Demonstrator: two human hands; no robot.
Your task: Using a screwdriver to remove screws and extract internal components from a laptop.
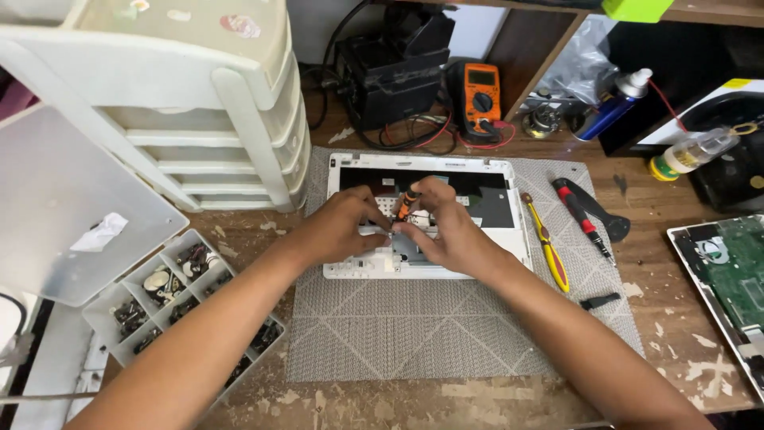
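from the head view, the right hand has its grip closed around a small orange screwdriver, held tilted over the open white laptop base on the grey mat. the left hand presses fingers on the base, holding nothing. free mat lies near the front desk edge; the drawer unit crowds the left.

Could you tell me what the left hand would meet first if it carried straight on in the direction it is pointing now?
Probably the orange-handled screwdriver and the right hand gripping it: the left hand points right across the open white laptop base, fingertips already nearly there. Depth is unclear.
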